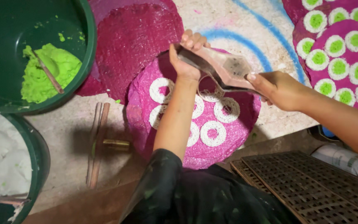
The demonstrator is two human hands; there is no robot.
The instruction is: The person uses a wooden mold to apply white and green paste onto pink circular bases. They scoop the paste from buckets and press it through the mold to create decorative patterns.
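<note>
My left hand and my right hand both grip a flat, pinkish metal tool held above a round pink disc. Several white rings lie on that disc, some hidden under my left forearm. A thin white strand hangs from the tool toward the rings. My left hand holds the tool's far end, my right hand its near end.
A green bowl of bright green paste with a stick sits at upper left. A bowl of white paste is at lower left. Wooden sticks and a brass tube lie beside the disc. Finished discs with green-filled rings are at upper right; a woven tray at lower right.
</note>
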